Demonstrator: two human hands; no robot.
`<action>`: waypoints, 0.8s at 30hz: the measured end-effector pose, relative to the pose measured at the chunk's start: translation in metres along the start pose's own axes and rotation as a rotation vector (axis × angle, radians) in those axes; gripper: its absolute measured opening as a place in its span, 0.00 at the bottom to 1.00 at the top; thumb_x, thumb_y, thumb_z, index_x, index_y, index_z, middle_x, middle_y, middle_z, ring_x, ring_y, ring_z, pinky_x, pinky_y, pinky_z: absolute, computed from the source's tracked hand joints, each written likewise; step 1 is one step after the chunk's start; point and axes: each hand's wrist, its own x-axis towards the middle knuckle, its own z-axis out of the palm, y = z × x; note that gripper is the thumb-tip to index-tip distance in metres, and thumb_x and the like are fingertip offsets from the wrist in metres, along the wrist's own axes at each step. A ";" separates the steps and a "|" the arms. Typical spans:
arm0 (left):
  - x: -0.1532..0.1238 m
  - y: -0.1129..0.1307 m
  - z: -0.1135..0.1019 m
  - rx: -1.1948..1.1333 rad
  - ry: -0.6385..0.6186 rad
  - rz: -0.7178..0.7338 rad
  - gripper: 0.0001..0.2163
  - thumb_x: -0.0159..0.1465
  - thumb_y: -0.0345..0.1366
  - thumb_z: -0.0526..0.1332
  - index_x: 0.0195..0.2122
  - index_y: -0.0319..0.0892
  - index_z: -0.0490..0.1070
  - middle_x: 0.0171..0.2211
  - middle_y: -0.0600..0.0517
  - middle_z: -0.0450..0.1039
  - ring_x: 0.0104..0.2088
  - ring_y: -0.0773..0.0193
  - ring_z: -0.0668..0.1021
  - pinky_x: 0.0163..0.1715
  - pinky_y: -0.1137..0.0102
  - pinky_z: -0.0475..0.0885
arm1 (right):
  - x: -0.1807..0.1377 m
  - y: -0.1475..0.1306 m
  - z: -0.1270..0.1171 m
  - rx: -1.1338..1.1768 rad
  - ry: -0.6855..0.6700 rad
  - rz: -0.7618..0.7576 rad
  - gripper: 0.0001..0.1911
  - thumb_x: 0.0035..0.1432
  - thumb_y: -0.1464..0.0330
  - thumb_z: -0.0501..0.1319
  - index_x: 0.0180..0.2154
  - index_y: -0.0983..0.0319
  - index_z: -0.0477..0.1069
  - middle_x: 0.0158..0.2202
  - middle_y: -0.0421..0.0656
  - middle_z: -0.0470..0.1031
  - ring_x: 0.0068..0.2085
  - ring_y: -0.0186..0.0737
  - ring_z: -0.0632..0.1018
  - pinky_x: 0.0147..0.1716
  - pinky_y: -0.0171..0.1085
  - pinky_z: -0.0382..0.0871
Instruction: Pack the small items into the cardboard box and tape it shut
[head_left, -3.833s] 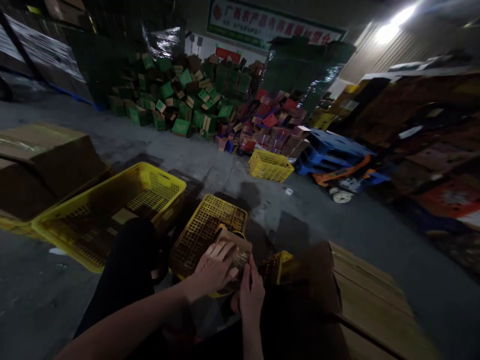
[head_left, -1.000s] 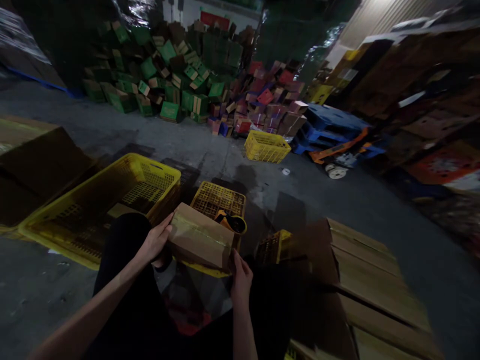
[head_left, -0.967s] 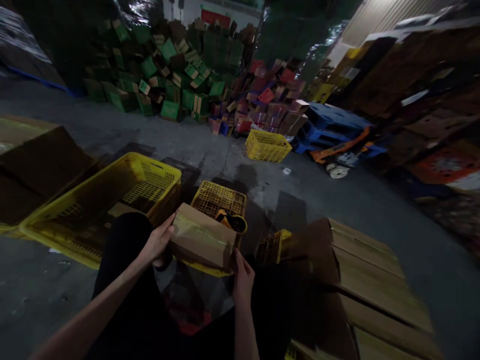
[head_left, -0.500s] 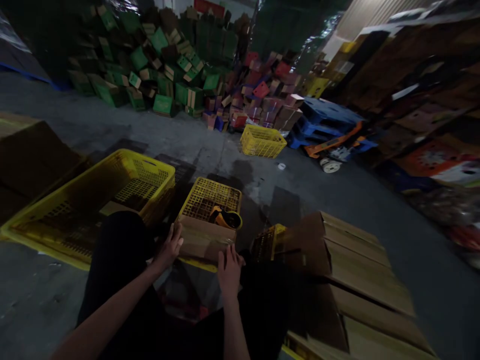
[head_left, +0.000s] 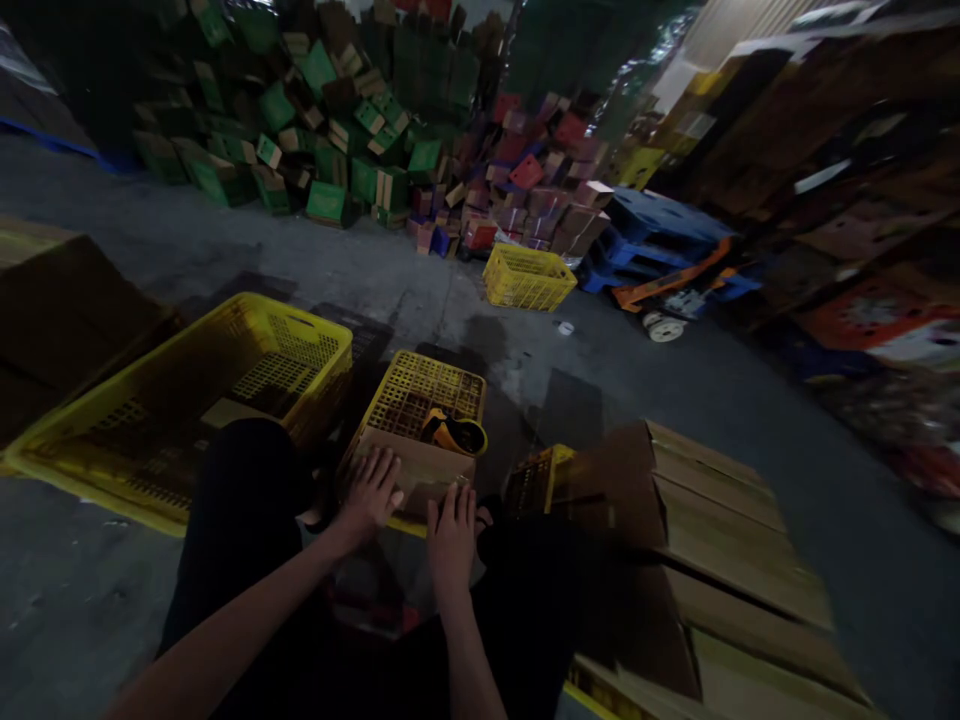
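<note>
A small brown cardboard box point(head_left: 420, 472) lies on an upturned yellow crate point(head_left: 420, 395) in front of me. My left hand point(head_left: 369, 492) rests flat on the box's near left part, fingers spread. My right hand point(head_left: 451, 518) presses on its near right edge. A yellow and black tape dispenser point(head_left: 452, 433) sits on the crate just behind the box.
A large yellow crate point(head_left: 225, 370) stands to the left, beside my dark-clad knee. A stack of flat cardboard point(head_left: 705, 540) lies to the right, with a small yellow crate point(head_left: 536, 478) by it. Another yellow crate point(head_left: 529, 278), piles of green and red boxes and blue pallets lie further off.
The box was held up and turned between both hands; it has come down flat onto the crate. Both hands now press on its top instead of gripping its ends.
</note>
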 end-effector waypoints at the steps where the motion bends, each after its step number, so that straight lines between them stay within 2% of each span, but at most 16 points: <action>1: 0.001 0.009 0.003 -0.001 -0.028 0.043 0.27 0.69 0.39 0.54 0.67 0.35 0.61 0.70 0.37 0.52 0.71 0.40 0.51 0.66 0.46 0.53 | -0.001 0.001 0.000 0.001 -0.004 0.004 0.35 0.70 0.53 0.45 0.64 0.72 0.64 0.66 0.63 0.61 0.70 0.59 0.55 0.64 0.57 0.55; 4: 0.003 0.032 0.008 0.002 -0.076 0.064 0.27 0.68 0.37 0.55 0.68 0.38 0.61 0.71 0.40 0.50 0.71 0.41 0.50 0.66 0.46 0.53 | -0.001 0.001 0.000 -0.001 -0.021 0.008 0.32 0.71 0.57 0.44 0.64 0.71 0.65 0.66 0.60 0.62 0.70 0.57 0.56 0.65 0.56 0.55; 7: 0.005 0.042 0.008 -0.002 -0.085 0.046 0.27 0.68 0.37 0.55 0.68 0.37 0.59 0.71 0.40 0.49 0.71 0.42 0.50 0.66 0.47 0.54 | 0.000 0.003 -0.001 -0.007 -0.031 0.000 0.30 0.71 0.60 0.43 0.63 0.71 0.65 0.66 0.60 0.62 0.70 0.57 0.56 0.64 0.56 0.55; 11: 0.009 0.052 0.006 -0.040 -0.130 0.192 0.29 0.67 0.33 0.54 0.70 0.44 0.55 0.72 0.46 0.49 0.71 0.49 0.52 0.67 0.49 0.51 | 0.000 0.010 0.001 0.003 -0.044 -0.016 0.27 0.69 0.64 0.45 0.63 0.69 0.66 0.67 0.57 0.62 0.70 0.56 0.57 0.64 0.55 0.57; 14: 0.014 0.063 0.006 -0.050 -0.151 0.250 0.29 0.67 0.30 0.50 0.71 0.43 0.52 0.72 0.48 0.51 0.71 0.54 0.53 0.68 0.51 0.49 | -0.001 0.016 0.003 0.022 -0.060 -0.005 0.27 0.68 0.67 0.44 0.63 0.68 0.66 0.67 0.55 0.62 0.69 0.53 0.59 0.64 0.53 0.59; 20: 0.022 0.064 0.003 -0.051 -0.174 0.280 0.29 0.67 0.30 0.49 0.70 0.42 0.54 0.71 0.48 0.54 0.71 0.57 0.54 0.68 0.55 0.49 | 0.001 0.018 0.009 0.055 -0.021 -0.006 0.27 0.69 0.66 0.43 0.61 0.69 0.68 0.66 0.58 0.63 0.69 0.54 0.60 0.64 0.56 0.58; 24: 0.033 0.067 0.001 -0.062 -0.157 0.292 0.27 0.69 0.31 0.48 0.70 0.41 0.56 0.70 0.47 0.56 0.71 0.57 0.55 0.68 0.55 0.48 | 0.003 0.020 0.008 0.099 -0.026 0.029 0.29 0.71 0.63 0.42 0.60 0.71 0.69 0.64 0.59 0.67 0.66 0.51 0.65 0.64 0.52 0.58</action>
